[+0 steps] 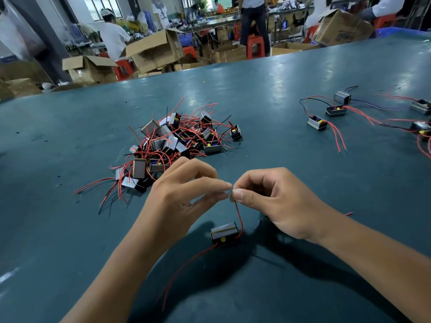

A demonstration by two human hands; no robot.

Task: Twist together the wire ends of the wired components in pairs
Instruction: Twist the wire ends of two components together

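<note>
A small black and silver wired component (224, 233) with a yellow dot lies on the green table (291, 85) just below my hands. A red wire (239, 217) rises from it to my fingertips. My left hand (184, 197) and my right hand (270, 199) meet above it, each pinching the wire ends between thumb and forefinger. A second pair of red wires (186, 262) trails from the component toward the near edge. The wire tips themselves are hidden between my fingers.
A tangled pile of wired components (172, 143) with red and black wires lies beyond my left hand. Several joined components (335, 110) are spread at the right. Cardboard boxes (156, 50), red stools and people stand beyond the table's far edge.
</note>
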